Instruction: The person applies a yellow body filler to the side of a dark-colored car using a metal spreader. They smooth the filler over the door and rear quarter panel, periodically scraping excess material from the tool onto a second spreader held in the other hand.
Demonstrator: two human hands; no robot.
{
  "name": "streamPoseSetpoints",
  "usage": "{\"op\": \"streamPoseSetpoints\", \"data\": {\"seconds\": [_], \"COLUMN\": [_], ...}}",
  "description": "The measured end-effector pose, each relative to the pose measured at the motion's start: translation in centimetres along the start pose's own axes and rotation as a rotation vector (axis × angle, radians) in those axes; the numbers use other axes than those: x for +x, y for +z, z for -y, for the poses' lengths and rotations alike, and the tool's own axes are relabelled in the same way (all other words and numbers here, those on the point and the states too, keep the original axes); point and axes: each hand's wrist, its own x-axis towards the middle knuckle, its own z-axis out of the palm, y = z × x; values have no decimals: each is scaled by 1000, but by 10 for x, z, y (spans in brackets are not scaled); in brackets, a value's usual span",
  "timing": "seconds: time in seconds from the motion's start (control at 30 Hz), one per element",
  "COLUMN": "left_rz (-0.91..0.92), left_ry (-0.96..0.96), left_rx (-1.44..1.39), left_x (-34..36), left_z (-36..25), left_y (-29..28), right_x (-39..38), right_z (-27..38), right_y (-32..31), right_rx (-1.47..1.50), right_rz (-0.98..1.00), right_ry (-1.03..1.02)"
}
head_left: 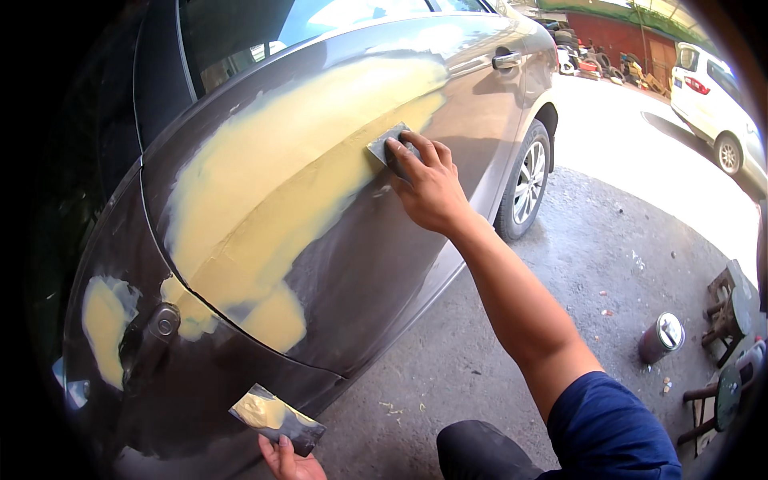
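My right hand presses a dark, flat putty spreader against the side of a brown car. A broad coat of yellow body filler covers much of the rear door, and the spreader lies on its lower right part. Low at the left, my left hand grips a dark rectangular putty board by its lower edge. A lump of yellow filler sits on the board's upper end. Another filler patch is on the panel beyond the door gap, near a door handle.
A car wheel stands past my right hand. On the grey concrete floor are a round tin and small stools at the right. Farther off are a white car and piled tyres.
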Motion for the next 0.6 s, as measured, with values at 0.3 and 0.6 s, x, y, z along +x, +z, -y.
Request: {"op": "streamPoseSetpoints", "data": {"seconds": [0.3,0.6], "left_rz": [-8,10], "left_ry": [-12,-3], "left_rx": [-7,-3], "left_x": [-2,-4], "left_z": [3,1], "left_y": [3,5], "right_x": [25,31], "right_z": [-25,-33], "right_y": [-2,-14], "right_rx": [19,7], "right_rz": [-48,-69], "right_ry": [-9,-21]}}
